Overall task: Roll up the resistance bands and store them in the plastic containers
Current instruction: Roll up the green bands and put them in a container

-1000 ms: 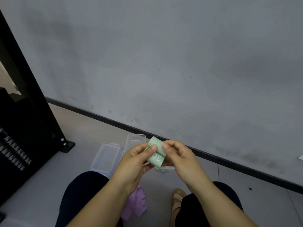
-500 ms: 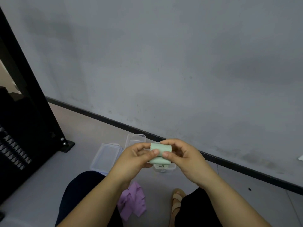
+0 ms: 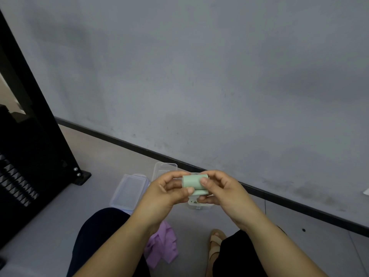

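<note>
A pale green resistance band (image 3: 192,184), rolled into a short thick roll, is held in the air between both hands above the floor. My left hand (image 3: 165,193) pinches its left end with thumb and fingers. My right hand (image 3: 220,189) pinches the right end, thumb on the front. A purple band (image 3: 162,244) lies crumpled on the floor between my knees. Below the roll stands a small clear plastic container (image 3: 196,204), mostly hidden by my hands. Another clear container (image 3: 164,168) and a clear lidded box (image 3: 127,191) sit to the left.
A black metal stand (image 3: 36,156) with a bolted foot rises at the left. A grey wall with a black skirting strip (image 3: 279,198) runs diagonally behind the containers. My sandalled foot (image 3: 214,243) rests on the floor at the lower right.
The green roll has turned from tilted to level and looks tighter, its printed number no longer showing. Both hands shifted slightly to the right while keeping hold of it.
</note>
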{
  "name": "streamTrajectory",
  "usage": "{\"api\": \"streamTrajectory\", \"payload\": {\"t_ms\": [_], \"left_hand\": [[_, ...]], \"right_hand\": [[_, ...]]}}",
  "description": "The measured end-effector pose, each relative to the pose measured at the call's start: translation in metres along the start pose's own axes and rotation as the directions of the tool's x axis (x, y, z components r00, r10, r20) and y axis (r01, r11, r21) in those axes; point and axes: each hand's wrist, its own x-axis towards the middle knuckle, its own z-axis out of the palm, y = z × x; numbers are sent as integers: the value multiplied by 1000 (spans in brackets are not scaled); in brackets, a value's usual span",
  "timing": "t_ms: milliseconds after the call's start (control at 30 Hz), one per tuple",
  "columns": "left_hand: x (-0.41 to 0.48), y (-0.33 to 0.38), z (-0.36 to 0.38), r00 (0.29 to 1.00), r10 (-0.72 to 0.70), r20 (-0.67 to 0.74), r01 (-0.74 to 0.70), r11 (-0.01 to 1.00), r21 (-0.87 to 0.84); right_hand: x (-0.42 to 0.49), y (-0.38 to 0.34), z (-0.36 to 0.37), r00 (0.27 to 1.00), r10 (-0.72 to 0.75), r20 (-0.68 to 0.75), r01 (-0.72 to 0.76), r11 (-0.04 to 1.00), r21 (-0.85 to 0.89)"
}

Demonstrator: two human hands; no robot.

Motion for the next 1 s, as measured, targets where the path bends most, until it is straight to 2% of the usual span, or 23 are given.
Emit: {"api": "streamTrajectory", "payload": {"t_ms": [167, 333, 500, 667, 900, 1000], "left_hand": [[0, 0, -1, 997, -70, 34, 68, 997, 45], [2, 1, -5, 996, -87, 11, 81, 962, 260], [3, 5, -9, 995, -80, 65, 47, 914, 404], [4, 8, -12, 991, -96, 88, 54, 918, 392], [1, 1, -10, 998, -22, 67, -4, 931, 365], [1, -3, -9, 998, 3, 57, -23, 934, 357]], "right_hand": [[1, 4, 0, 1000, -21, 8, 21, 1000, 8], [1, 6, -1, 996, -74, 44, 78, 990, -119], [1, 8, -1, 992, -94, 84, 111, 964, -241], [0, 9, -1, 989, -78, 126, 111, 953, -280], [0, 7, -3, 994, -38, 99, 57, 978, -199], [0, 9, -3, 994, -19, 106, 42, 976, -215]]}}
